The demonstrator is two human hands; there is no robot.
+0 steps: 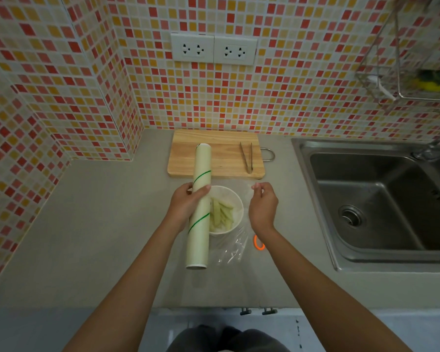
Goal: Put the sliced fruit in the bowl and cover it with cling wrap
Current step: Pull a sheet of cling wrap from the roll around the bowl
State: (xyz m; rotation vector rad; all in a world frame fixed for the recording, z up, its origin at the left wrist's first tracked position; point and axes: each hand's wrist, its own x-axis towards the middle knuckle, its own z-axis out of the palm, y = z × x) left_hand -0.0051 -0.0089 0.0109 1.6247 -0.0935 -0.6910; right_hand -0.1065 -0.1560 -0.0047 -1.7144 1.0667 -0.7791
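— While the head view looked down on the worktop, what did each grip have hold of?

— The left hand was curled round the cling wrap roll about midway along it, holding it over the left rim of the bowl. The right hand pinched the free edge of the clear film between thumb and fingertips, just right of the bowl.

— And the fruit?

— The pale green slices were already in the white bowl, which stood near the front of the worktop, just before the near edge of the cutting board. Tongs lay on the board's right side; the sink was well off to the right.

— How would the film handle?

— Very light, limp and clingy, I'd judge; it already hung crumpled toward the front of the bowl. Best taken at its edge corners and kept taut, or it would fold onto itself. The roll looked stiff and light, easy to hold round its middle. The bowl might slide if the film tugged it.
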